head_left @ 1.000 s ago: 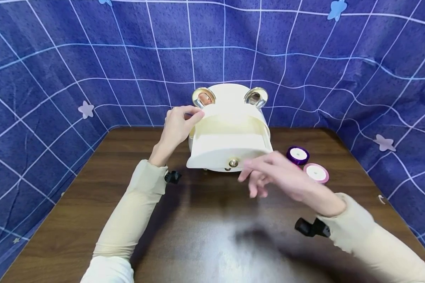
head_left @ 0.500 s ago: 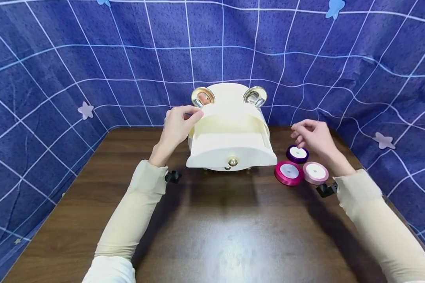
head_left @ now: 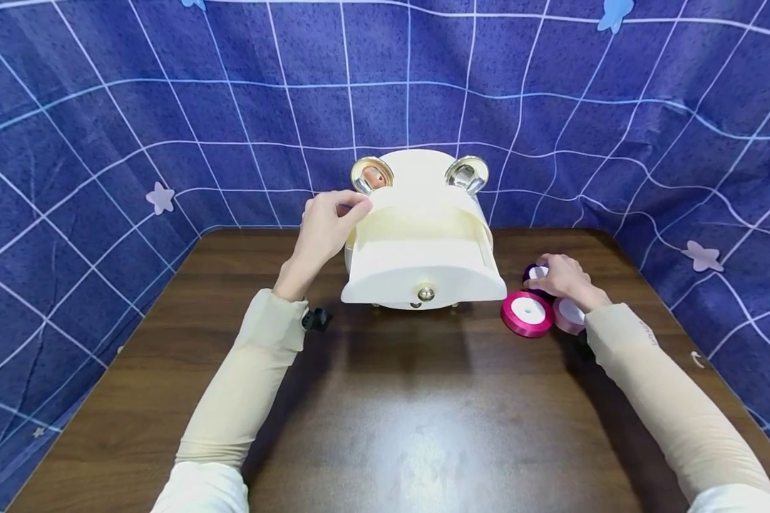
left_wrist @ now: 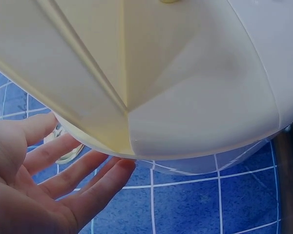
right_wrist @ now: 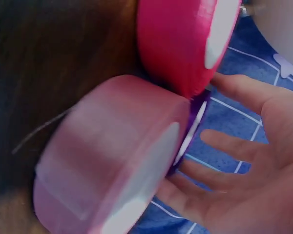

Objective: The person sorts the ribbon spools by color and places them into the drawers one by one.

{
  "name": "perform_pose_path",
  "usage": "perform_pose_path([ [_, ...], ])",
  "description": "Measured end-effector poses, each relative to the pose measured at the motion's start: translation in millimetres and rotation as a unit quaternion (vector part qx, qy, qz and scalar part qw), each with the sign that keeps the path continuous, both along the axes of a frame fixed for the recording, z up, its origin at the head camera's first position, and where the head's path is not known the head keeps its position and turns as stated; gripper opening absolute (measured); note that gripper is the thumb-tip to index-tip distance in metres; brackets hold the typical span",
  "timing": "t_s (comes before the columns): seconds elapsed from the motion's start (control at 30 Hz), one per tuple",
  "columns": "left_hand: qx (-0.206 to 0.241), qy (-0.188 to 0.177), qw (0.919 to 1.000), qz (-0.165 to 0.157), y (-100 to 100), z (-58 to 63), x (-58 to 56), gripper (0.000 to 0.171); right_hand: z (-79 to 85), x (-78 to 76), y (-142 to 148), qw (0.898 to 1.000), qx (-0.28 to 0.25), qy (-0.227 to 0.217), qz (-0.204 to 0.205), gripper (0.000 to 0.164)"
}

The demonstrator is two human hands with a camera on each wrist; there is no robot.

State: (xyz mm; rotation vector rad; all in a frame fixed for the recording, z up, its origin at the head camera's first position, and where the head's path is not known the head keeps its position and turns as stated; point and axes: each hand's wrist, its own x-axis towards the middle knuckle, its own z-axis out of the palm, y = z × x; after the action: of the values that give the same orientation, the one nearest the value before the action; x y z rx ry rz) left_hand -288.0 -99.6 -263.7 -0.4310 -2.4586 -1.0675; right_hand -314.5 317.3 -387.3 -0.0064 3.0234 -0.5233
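Note:
A white drawer box (head_left: 417,171) with round metallic ears stands at the table's back, its front drawer (head_left: 385,285) with a round gold knob pulled out. My left hand (head_left: 327,221) is at the box's left upper edge, fingertips along the outside of the wall (left_wrist: 200,141) in the left wrist view. My right hand (head_left: 561,278) is over the purple ribbon spool (head_left: 534,274) and partly covers it. In the right wrist view its fingers (right_wrist: 229,146) are spread, tips at the purple spool's white face. Beside it lie a hot-pink ribbon spool (head_left: 526,313) and a light-pink ribbon spool (head_left: 567,317).
The brown wooden table (head_left: 359,427) reaches back to a blue gridded curtain (head_left: 263,107) with stars. The three spools lie close together right of the box. A small white piece (head_left: 697,360) lies near the table's right edge.
My right hand has moved from in front of the drawer, up and right, then down onto the purple spool. My left hand has stayed at the box's edge; the drawer remains out.

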Motion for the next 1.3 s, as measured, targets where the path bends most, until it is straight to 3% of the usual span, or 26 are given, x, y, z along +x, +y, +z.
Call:
perform_pose_path([
  [0.27, 0.0, 0.006, 1.0, -0.001, 0, -1.9, -1.1, 0.025, -10.1, -1.7, 1, 0.999, -0.006, 0.03, -0.01, 0.057],
  [0.43, 0.001, 0.008, 1.0, 0.0, 0, -1.6, -1.0, 0.025, -2.6, 1.7, -5, 0.998, -0.017, 0.064, -0.006, 0.058],
  [0.87, 0.004, -0.001, 1.0, 0.002, 1, -2.3, -1.0, 0.025, 44.8, 23.9, -27, 0.987, -0.052, 0.149, 0.04, 0.049],
  [1.3, 0.003, 0.01, 0.9999, 0.002, -1, -2.5, -1.8, 0.024, 109.8, 53.3, -57, 0.965, -0.075, 0.237, 0.08, 0.041],
])
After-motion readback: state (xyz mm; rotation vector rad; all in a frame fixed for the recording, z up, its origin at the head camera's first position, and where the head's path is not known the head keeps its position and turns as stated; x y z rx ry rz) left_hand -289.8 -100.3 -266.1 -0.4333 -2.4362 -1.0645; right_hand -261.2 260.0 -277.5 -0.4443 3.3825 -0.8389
